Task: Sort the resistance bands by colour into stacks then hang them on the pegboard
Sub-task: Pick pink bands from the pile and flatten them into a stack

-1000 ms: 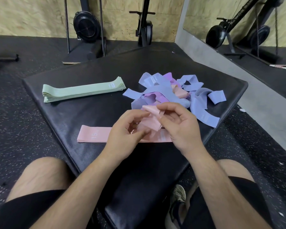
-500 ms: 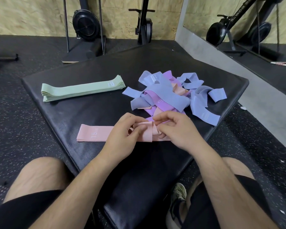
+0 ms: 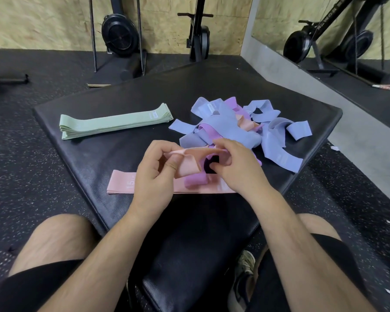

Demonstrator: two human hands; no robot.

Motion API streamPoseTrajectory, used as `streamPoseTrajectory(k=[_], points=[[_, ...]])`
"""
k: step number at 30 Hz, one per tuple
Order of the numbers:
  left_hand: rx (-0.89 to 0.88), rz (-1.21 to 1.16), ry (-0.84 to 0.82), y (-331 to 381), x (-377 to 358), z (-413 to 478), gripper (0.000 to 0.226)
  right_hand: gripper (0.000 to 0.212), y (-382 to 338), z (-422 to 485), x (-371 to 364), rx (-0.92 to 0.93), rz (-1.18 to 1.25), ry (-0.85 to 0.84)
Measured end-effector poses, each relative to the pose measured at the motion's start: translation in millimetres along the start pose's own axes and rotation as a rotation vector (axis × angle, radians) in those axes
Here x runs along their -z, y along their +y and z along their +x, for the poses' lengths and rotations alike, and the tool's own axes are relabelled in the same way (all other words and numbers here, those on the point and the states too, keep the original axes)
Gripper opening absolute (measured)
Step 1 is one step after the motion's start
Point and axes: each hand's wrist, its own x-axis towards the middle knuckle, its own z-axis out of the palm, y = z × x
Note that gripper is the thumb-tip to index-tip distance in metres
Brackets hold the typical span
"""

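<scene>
On the black mat (image 3: 99,158) a neat stack of green bands (image 3: 113,123) lies at the far left. A tangled pile of blue, purple and pink bands (image 3: 239,129) sits at the right. A flat pink band marked 15 (image 3: 124,183) lies near the mat's front edge. Just above it, my left hand (image 3: 155,174) and my right hand (image 3: 236,167) both pinch a twisted pink band (image 3: 188,165) stretched between them. A purple band (image 3: 195,180) lies under that one, on the flat pink band.
Gym machines (image 3: 119,34) stand against the wooden wall behind the mat. A mirror (image 3: 338,37) on the right reflects more equipment above a grey ledge (image 3: 324,104). Speckled rubber floor (image 3: 20,165) surrounds the mat. My knees and a shoe (image 3: 245,264) are at the bottom.
My hands lowered the pink band toward the flat one, then lifted it again and spread it apart. A purple band now shows beneath it.
</scene>
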Motion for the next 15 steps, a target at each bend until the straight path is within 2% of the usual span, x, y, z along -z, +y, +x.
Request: streamPoseTrajectory(k=[2,6,9,13,15], points=[[0.001,-0.053,0.072,1.3,4.8,2.6,0.021,0.009,6.9,6.5,-4.5,-0.025,-0.031,0.048],[-0.073,-0.121,0.176,4.4,17.3,8.6,0.027,0.014,8.4,12.9,-5.9,0.009,-0.049,0.122],[-0.12,-0.22,0.262,11.6,28.1,14.2,0.019,0.008,5.1,15.0,-8.1,0.004,-0.041,0.14],[-0.198,-0.307,0.352,20.6,45.2,20.3,0.02,0.019,8.9,19.7,-11.3,-0.024,-0.116,0.121],[-0.175,-0.316,0.355,19.4,50.3,20.0,0.02,0.02,5.7,25.1,-6.5,-0.07,-0.002,0.142]])
